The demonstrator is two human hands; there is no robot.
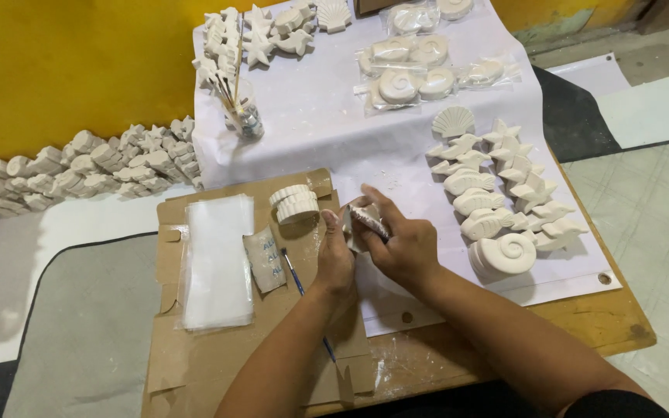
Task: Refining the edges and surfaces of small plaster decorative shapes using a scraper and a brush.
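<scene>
My left hand (pixel 335 255) and my right hand (pixel 401 244) meet over the near edge of the white sheet (pixel 327 131), both gripping one small white plaster shell (pixel 368 219) between the fingers. Just left of my hands, two round white plaster pieces (pixel 296 204) are stacked on the flattened cardboard (pixel 195 364). A thin blue-handled brush (pixel 302 286) lies on the cardboard under my left wrist. To the right, a plaster snail shell (pixel 505 254) and rows of fish, stars and a scallop (pixel 505 182) rest on the sheet.
A stack of clear plastic bags (pixel 217 259) and a small filled packet (pixel 264 259) lie on the cardboard. A jar of sticks (pixel 245 116) and bagged plaster pieces (pixel 416 70) stand farther back. Many plaster figures (pixel 87 166) line the yellow wall at left.
</scene>
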